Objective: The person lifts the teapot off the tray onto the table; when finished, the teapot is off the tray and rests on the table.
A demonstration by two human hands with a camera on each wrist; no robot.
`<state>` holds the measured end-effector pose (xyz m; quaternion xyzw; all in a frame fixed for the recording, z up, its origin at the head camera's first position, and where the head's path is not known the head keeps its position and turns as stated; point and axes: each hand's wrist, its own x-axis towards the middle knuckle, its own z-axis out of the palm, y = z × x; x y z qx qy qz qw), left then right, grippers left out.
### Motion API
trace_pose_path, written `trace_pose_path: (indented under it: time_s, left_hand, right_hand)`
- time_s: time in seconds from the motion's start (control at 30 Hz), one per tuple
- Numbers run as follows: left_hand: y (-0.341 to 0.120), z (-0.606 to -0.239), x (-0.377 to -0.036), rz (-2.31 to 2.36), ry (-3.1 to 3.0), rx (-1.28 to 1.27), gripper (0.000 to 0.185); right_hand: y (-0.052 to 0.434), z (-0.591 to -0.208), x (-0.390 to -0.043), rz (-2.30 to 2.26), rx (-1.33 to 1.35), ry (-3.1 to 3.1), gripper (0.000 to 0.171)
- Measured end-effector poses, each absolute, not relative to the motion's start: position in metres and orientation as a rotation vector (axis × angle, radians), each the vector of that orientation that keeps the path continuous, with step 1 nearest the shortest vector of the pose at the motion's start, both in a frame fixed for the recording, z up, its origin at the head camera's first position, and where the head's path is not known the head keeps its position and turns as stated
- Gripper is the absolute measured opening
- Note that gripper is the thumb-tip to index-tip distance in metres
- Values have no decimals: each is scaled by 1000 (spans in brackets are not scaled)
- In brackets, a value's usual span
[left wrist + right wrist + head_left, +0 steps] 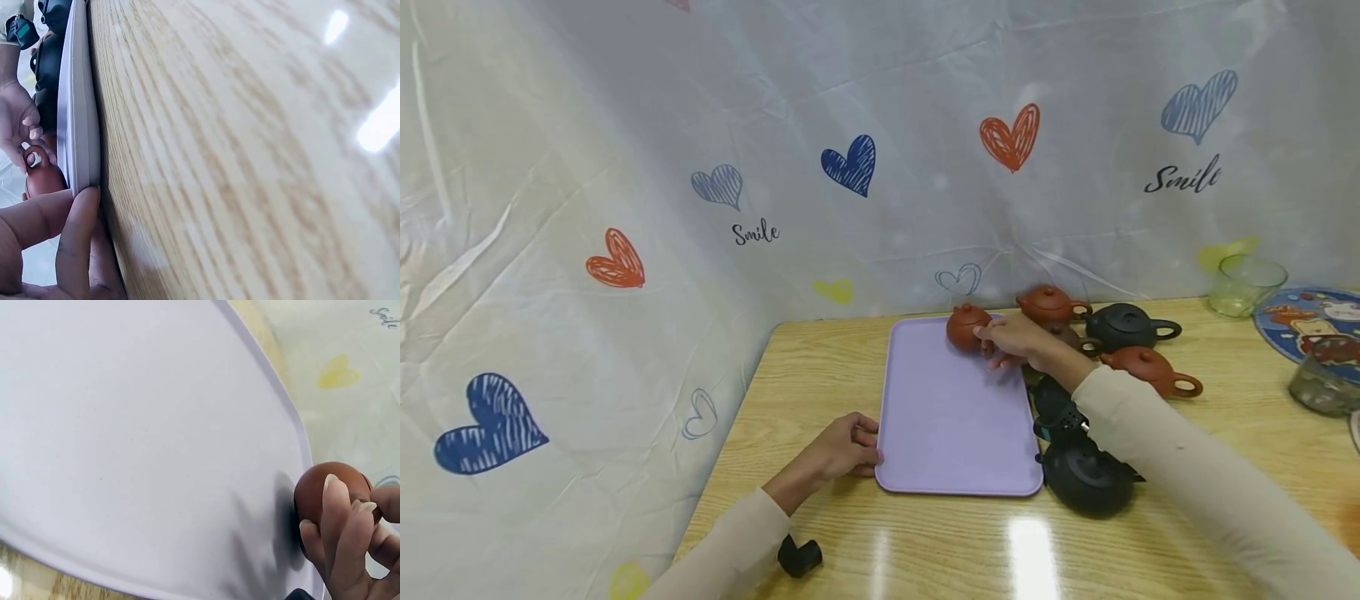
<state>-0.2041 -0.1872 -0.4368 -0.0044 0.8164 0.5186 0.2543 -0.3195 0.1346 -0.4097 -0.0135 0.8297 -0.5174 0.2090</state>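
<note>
By its handle, my right hand (1011,337) pinches a small reddish-brown clay teapot (964,329) at the far end of the lilac tray (955,417). The right wrist view shows the teapot (331,487) close over its shadow near the tray's rim; whether it touches the tray I cannot tell. My left hand (842,447) grips the near part of the tray's left edge, and in the left wrist view its fingertips (84,212) press against the outer rim (84,125). Of the teapot's handle (39,153), a loop shows between the right hand's fingers in that view.
Right of the tray stand several teapots: a black one (1123,327), two reddish ones (1047,303), a brown one partly hidden, and black ones (1090,479) beside the tray's edge. Farther right are a green glass (1243,287), a patterned round mat (1292,312) and a dark glass (1326,383).
</note>
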Motion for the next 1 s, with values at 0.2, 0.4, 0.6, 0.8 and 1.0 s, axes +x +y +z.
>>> trace_pose_path:
  time_s: [0.2,0.4,0.6,0.8,1.0]
  left_hand:
    - [-187,-436,-203,1393,2227,-10,45]
    - [-187,-435,-202,1395,2232,-4,44]
    - [-186,-434,-201,1389,2240,4,43]
    - [-185,-433,-201,1393,2239,9,43]
    - [-185,-434,-201,1403,2239,9,43]
  right_hand:
    - [138,-405,-315,-1477,-40,2275,31]
    - [140,-392,-307,-1456,-129,2287,32]
    - [145,-378,-298,-1429,-221,2336,36]
    - [155,-363,-285,-1425,-249,2342,35]
    - [168,-353,-270,-1430,-252,2330,33]
